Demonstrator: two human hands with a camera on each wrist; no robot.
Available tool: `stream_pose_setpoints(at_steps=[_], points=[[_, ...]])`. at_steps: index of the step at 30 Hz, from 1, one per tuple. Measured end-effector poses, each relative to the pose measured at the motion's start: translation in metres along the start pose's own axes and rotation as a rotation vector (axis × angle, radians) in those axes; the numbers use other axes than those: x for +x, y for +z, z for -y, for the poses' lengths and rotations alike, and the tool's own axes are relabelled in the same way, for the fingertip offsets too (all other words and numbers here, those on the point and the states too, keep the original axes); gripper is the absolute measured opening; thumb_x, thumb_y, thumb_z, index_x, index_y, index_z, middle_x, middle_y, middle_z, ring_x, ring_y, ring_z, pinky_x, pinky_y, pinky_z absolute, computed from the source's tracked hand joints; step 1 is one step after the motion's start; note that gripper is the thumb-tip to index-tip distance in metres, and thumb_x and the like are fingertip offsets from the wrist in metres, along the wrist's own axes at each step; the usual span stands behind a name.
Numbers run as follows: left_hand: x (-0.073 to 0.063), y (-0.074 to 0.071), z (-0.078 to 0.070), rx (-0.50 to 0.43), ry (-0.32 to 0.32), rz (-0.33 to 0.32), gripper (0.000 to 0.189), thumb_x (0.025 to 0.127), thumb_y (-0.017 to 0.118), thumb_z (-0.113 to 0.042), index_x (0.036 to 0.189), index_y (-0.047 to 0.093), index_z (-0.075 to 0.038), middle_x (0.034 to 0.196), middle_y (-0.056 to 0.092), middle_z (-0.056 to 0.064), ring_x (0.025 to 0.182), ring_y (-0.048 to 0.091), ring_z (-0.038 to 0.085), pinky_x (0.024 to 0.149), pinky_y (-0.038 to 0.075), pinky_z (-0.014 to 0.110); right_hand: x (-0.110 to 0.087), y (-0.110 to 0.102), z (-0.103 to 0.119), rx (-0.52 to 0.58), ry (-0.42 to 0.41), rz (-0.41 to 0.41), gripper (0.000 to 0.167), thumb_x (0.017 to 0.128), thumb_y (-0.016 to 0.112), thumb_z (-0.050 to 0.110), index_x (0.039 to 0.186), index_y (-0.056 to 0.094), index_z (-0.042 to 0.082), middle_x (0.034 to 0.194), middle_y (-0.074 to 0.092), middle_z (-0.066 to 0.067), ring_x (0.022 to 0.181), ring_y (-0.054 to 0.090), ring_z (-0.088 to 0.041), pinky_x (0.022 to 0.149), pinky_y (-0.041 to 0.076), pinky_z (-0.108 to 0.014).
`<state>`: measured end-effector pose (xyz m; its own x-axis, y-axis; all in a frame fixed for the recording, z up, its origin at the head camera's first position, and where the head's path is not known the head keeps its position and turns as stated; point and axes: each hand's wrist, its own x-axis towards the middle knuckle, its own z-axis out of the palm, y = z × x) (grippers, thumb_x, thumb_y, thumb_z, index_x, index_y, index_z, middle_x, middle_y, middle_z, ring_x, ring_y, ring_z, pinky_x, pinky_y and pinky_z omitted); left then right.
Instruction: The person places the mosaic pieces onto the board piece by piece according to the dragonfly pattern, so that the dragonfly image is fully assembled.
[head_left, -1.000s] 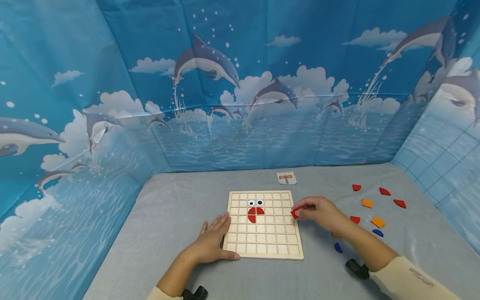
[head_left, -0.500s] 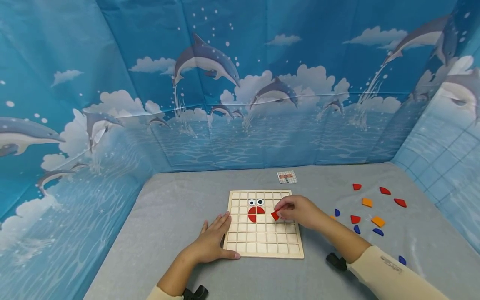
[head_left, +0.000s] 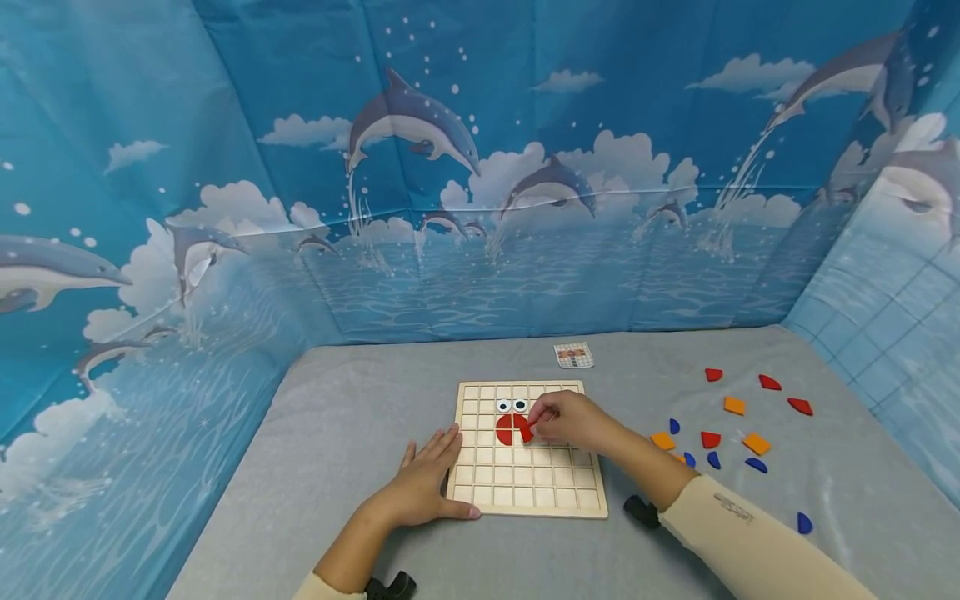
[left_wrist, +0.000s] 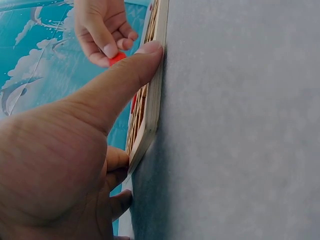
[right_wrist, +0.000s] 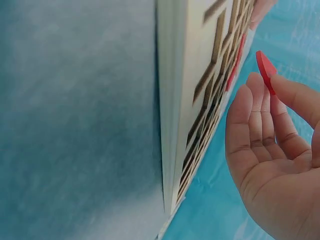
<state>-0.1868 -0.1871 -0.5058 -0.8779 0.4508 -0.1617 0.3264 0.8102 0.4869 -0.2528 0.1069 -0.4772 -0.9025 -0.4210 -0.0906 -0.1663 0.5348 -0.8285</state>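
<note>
Blue dolphin-print curtain rises behind the grey cloth-covered desk. On the gridded board two eye pieces sit side by side, with red quarter pieces just below them, so I judge the work is at an early stage. My right hand pinches another red piece above the board, right beside those, not yet set down. My left hand lies spread along the board's left and near edges. Orange pieces, red wedges and blue pieces lie loose to the right, probably yet to be placed.

My right hand hides several cells; whether the one under the red piece is filled, I can't tell. Print on the small card is too tiny to make out, and my right sleeve runs out of view.
</note>
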Motion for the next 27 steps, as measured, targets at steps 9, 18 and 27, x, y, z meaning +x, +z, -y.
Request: stream_pose_setpoints(at_steps=[9, 18, 27], points=[[0.000, 0.000, -0.001, 0.002, -0.002, 0.004, 0.119, 0.076, 0.078, -0.066, 0.162, 0.019, -0.007, 0.172, 0.012, 0.006, 0.159, 0.012, 0.034, 0.121, 0.002, 0.070, 0.011, 0.010, -0.001, -0.080, -0.003, 0.001, 0.005, 0.086, 0.069, 0.003, 0.089, 0.070, 0.008, 0.073, 0.064, 0.000, 0.064, 0.058, -0.012, 0.059, 0.049, -0.026], [0.001, 0.000, 0.000, 0.002, -0.005, 0.001, 0.120, 0.076, 0.078, -0.066, 0.162, 0.019, -0.007, 0.172, 0.012, 0.006, 0.159, 0.012, 0.034, 0.121, 0.003, 0.070, 0.011, 0.015, 0.003, -0.112, -0.009, -0.002, 0.006, 0.086, 0.071, 0.003, 0.088, 0.068, 0.008, 0.071, 0.061, 0.001, 0.062, 0.053, -0.011, 0.058, 0.045, -0.026], [0.001, 0.001, 0.002, 0.002, -0.004, 0.000, 0.120, 0.076, 0.078, -0.067, 0.162, 0.019, -0.007, 0.172, 0.011, 0.005, 0.159, 0.012, 0.034, 0.121, 0.004, 0.071, 0.012, 0.018, 0.002, -0.219, -0.068, -0.033, 0.012, 0.086, 0.075, 0.004, 0.081, 0.067, 0.012, 0.069, 0.059, 0.003, 0.064, 0.051, -0.011, 0.062, 0.043, -0.026]])
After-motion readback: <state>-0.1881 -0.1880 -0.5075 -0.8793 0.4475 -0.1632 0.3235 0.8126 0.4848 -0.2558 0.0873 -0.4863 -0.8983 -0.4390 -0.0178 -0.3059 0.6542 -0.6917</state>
